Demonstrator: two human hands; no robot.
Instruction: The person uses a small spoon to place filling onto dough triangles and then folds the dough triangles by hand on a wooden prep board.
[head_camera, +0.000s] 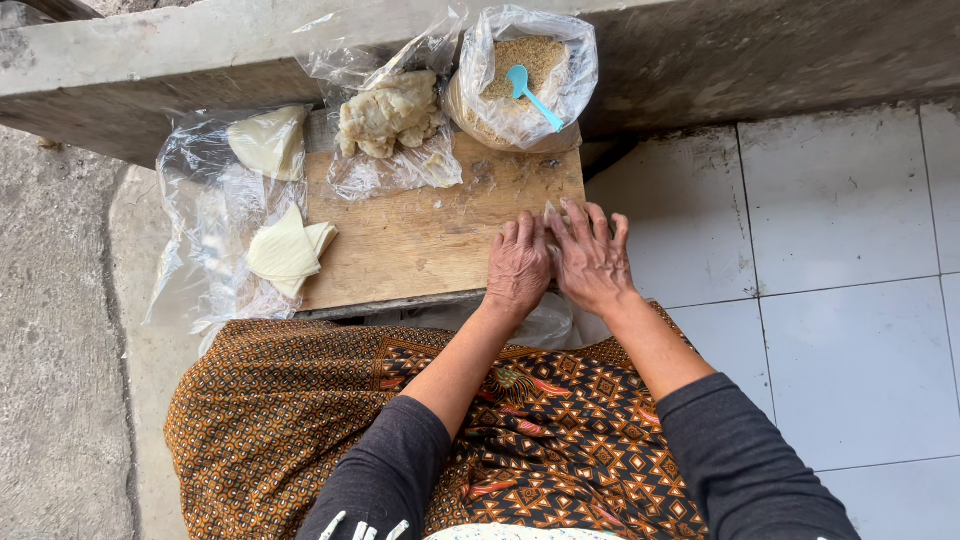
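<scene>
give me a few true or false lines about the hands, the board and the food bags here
1. Both hands, left hand and right hand, rest side by side on the wooden board. True.
2. The spoon in the bag of crumbs is red. False: it is light blue.
3. The lump of dough lies on clear plastic. True.
4. The folded pale sheets sit at the board's right end. False: they sit at its left end.

We see a bag of crumbs (520, 75) holding a blue spoon (530, 95), a dough lump (390, 115), folded wrappers (288, 252), white floor tiles (830, 220).
</scene>
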